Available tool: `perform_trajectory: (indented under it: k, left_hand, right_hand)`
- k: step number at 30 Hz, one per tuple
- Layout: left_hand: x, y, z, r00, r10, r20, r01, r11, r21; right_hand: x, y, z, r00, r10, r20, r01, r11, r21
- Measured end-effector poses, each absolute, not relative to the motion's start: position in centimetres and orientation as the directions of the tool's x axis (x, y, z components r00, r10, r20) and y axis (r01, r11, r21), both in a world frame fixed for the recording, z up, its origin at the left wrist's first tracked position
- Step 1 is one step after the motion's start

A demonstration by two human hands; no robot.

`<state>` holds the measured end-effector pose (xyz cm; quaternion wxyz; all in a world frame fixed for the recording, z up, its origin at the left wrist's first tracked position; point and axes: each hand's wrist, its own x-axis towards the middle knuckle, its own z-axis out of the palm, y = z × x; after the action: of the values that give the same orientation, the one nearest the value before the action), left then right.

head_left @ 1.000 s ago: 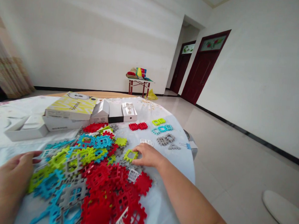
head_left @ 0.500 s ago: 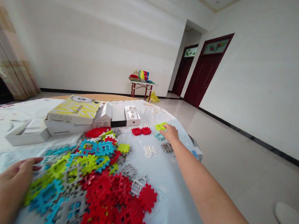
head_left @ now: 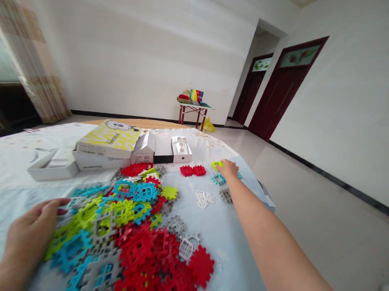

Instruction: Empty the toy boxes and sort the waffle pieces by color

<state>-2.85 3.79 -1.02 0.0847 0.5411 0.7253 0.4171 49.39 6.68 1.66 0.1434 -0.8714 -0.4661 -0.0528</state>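
Note:
My right hand reaches to the far right of the round table, fingers closed on a lime-green interlocking tile. Just below that hand lies a blue frame tile, and nearer me a grey tile. White window pieces rest to the left of the grey one. Two red tiles sit further left. Fingers stretched out, my left hand rests at the left edge of a large heap of red, blue, lime-green and grey tiles. It holds nothing that I can see.
Behind the heap stand a yellow-and-white box, an open white tray box and a small white box. Light cloth covers the table. A small table with things on it stands by the far wall.
The view has turned slightly left, so everything sits further right in the picture. My right hand stays at the lime-green tile, its wrist turned a little. The left hand stays beside the heap.

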Motion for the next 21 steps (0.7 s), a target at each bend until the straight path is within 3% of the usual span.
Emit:
perform_trajectory:
  k: [3,5,9,12,16,21]
  left_hand:
    - [-2.1,3.0,0.3,-0.416,0.893,0.174,0.627,0.143,0.766]
    - [-2.0,3.0,0.6,-0.415,0.897,0.154,0.613,0.15,0.776]
    - [-2.4,3.6,0.2,-0.407,0.9,0.157,0.597,0.132,0.791]
    - [-2.6,3.9,-0.1,-0.403,0.901,0.162,0.597,0.124,0.792]
    - [-2.6,3.8,-0.1,-0.398,0.906,0.144,0.593,0.134,0.794]
    - [-2.5,3.7,0.2,-0.38,0.913,0.148,0.586,0.113,0.803]
  right_hand:
    - [48.2,5.9,1.9,0.485,0.819,0.307,0.871,-0.424,-0.247]
    - [46.6,5.1,2.2,0.387,0.846,0.366,0.909,-0.283,-0.307]
    - [41.4,2.8,2.6,0.074,0.92,0.385,0.881,0.121,-0.458]
    - [37.2,1.2,2.5,-0.187,0.924,0.334,0.815,0.335,-0.472]
    - [33.7,0.5,2.0,-0.301,0.929,0.215,0.82,0.368,-0.439]
    - [33.3,0.8,1.5,-0.246,0.956,0.157,0.843,0.291,-0.452]
